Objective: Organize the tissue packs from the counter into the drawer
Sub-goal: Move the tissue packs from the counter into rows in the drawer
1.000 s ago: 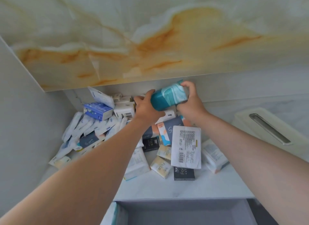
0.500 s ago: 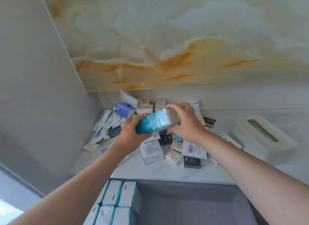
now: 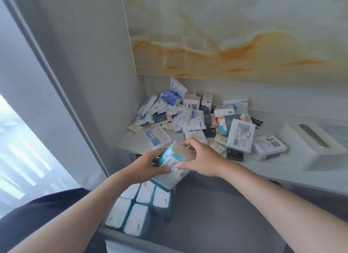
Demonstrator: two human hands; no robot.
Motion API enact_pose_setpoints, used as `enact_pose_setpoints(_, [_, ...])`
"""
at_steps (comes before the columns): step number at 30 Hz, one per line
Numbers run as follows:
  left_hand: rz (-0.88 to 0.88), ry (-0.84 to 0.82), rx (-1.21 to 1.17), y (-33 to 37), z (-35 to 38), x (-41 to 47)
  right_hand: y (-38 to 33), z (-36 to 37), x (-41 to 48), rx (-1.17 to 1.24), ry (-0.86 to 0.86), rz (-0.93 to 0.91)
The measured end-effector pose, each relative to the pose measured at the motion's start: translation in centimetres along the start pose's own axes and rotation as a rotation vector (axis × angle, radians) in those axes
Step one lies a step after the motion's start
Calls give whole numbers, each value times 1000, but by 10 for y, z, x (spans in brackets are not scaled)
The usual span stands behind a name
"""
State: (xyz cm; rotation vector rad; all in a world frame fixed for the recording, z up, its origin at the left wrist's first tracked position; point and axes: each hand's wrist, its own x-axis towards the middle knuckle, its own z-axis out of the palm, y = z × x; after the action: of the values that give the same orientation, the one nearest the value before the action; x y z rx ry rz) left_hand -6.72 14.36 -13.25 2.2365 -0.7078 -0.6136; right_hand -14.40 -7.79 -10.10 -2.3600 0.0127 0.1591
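both hands are on one teal-and-white tissue pack (image 3: 172, 170), held tilted just above the back left corner of the open drawer (image 3: 226, 205): the left hand (image 3: 148, 165) grips its near side with the thumb across the printed face, and the right hand (image 3: 202, 158) curls over its top end. in the drawer a block of like packs (image 3: 140, 205) stands upright in tidy rows along the left side — five tops show, perhaps more hidden by the front wall — while the rest of the grey floor is bare. by my reckoning the job is in its early part: this pack looks bound for the spot beside that block, and on the tabletop (image 3: 278, 168) a big jumbled heap of mixed packs (image 3: 197, 119) waits in the corner, with a white slotted box (image 3: 312, 139) to its right.
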Motion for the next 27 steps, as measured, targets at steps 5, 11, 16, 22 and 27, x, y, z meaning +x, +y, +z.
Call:
enact_pose_setpoints(5, [-54, -210, 34, -21, -6, -19, -3, 24, -17, -202, -287, -77])
enact_pose_setpoints(11, [-90, -329, 120, -29, 0, -29, -7, 43, -19, -219, -291, -228])
enact_pose_setpoints(16, [-78, -357, 290, -25, 17, -27, -4, 53, -21, -319, -305, -142])
enact_pose_setpoints(22, [-88, -460, 694, -52, 41, -33, -10, 52, -21, -241, -369, -42])
enact_pose_setpoints(27, [-91, -454, 889, -63, 48, -37, -11, 56, -21, -293, -394, 8])
